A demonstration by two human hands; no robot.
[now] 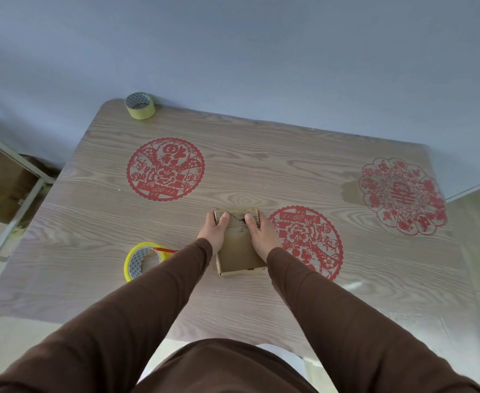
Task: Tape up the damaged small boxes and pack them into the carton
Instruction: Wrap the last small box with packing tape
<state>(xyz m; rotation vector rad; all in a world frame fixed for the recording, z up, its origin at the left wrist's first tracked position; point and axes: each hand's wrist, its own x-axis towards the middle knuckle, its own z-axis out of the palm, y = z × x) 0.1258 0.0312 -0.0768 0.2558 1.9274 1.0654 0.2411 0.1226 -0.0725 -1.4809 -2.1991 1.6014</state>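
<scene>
**Both hands grip a torn small box on the wood-grain bench**

Head view: a small box (237, 245) of brown cardboard lies flat on the bench (91, 217), a little toward the near edge and about midway between the left and right edges. A jagged tear runs across its top near the far end. The left hand (217, 226) grips the box's far left corner, fingers curled over the side and thumb pressed on top beside the tear. The right hand (260, 229) grips the far right corner the same way, its thumb on top just right of the tear. Both arms wear brown sleeves (159, 296).

The bench has a pale grey wood-grain top with rounded corners, under what looks like a clear glossy cover. Three red paper-cut decorations lie flat on it: one (165, 169) toward the far left, one (309, 242) touching the box's right side in the picture, one (402, 196) near the right edge. A yellow tape roll (143, 260) sits near the left forearm, with a red strip at its end. A second tape roll (140, 105) stands at the far left corner.

Behind the bench is a plain blue-grey wall (261, 52). To the left, a white metal frame (25, 191) holds blurred brown cartons.
</scene>
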